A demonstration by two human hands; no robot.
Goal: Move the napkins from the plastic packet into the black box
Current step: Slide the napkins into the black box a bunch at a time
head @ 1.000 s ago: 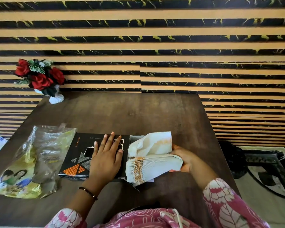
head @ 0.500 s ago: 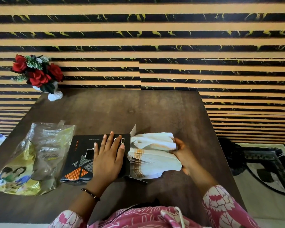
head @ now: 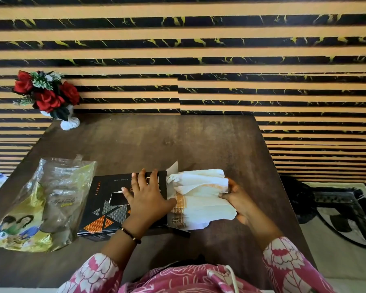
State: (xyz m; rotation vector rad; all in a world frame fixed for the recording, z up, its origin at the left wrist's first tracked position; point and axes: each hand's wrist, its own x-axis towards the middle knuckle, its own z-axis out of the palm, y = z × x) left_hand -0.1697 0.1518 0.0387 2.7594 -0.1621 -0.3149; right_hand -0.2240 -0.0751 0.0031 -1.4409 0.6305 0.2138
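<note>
Since a second ago, the napkins [head: 201, 197] have gone from raised beside the box to lying partly inside its open right end, and the left hand's thumb now touches them. They form a thick white stack with an orange printed band near the left edge, top sheets crumpled. Its long axis runs left to right, the left end in the black box [head: 106, 206]. The right hand [head: 234, 197] grips the stack's right end, fingers curled round it. The left hand [head: 145, 197] lies flat with fingers spread on the box lid. The plastic packet [head: 40, 204] rests crumpled on the counter [head: 177, 144], left of the box.
</note>
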